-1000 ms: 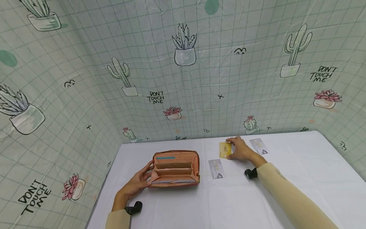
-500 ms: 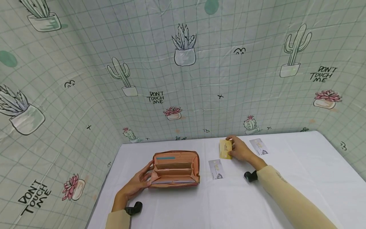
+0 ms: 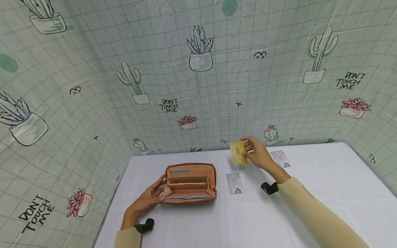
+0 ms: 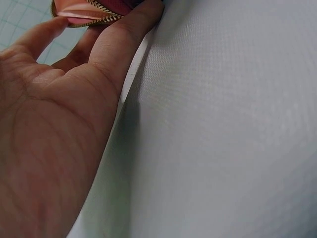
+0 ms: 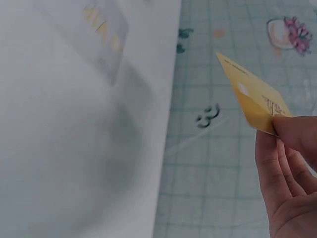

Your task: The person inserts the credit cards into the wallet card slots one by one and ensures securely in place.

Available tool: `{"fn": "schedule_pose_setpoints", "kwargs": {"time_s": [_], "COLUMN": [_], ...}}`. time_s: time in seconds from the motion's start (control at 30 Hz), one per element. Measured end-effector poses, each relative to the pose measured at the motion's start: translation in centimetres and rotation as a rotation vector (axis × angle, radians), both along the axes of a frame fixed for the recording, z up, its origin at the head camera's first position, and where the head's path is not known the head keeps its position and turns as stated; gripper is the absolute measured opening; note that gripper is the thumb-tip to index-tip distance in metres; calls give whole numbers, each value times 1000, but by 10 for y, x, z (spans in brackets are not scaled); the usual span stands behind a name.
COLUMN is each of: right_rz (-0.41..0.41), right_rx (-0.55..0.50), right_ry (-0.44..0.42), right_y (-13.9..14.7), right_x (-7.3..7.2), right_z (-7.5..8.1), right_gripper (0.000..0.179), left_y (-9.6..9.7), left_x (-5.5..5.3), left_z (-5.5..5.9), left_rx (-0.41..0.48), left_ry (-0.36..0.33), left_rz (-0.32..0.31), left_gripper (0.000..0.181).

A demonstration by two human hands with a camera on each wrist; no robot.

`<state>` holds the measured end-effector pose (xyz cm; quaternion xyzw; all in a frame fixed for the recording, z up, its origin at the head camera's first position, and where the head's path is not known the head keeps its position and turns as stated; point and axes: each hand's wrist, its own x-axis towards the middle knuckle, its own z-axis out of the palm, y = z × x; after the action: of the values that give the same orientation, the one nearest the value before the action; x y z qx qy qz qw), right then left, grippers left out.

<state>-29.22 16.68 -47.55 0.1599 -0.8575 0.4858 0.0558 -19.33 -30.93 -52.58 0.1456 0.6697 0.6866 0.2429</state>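
Between thumb and fingers, my right hand [image 3: 258, 155] pinches a yellow card [image 3: 237, 153] by its right edge. It is raised over the back of the table; in the right wrist view the card [image 5: 255, 96] tilts, with the thumb on its printed face. An orange-brown zip wallet [image 3: 190, 179] lies unzipped and spread, its compartments facing up. My left hand [image 3: 148, 197] grips the wallet's left side, thumb at the front corner and fingers along the edge. In the left wrist view, the brass zip teeth [image 4: 106, 20] show beside the fingertips.
A silver VIP card [image 3: 234, 183] lies right of the wallet, and another silver card [image 3: 281, 158] lies behind my right forearm. A white cloth covers the table [image 3: 198, 227]. A cactus-print curtain [image 3: 223, 89] rises at the back and sides.
My right hand has lifted the yellow card off the table and carried it slightly left and back, tilting it. My left hand and the wallet stay in place.
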Motion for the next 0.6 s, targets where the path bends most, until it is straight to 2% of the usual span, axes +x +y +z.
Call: {"fn": "schedule_pose_setpoints", "kwargs": {"time_s": [0.3,0.6], "right_rz": [96,169], "right_rx": [-59,-61], "right_ry": [108,140], "right_y": [-30,-66], "right_x": [8,15], "right_z": [25,40], "right_gripper": [47,47], "left_y": [0,0], "left_x": [0,1], "left_z": [0,0], "left_rx": [-2,2], "left_ry": [2,-1], "left_rz": [-3,-1], "left_gripper": [101,100]}}
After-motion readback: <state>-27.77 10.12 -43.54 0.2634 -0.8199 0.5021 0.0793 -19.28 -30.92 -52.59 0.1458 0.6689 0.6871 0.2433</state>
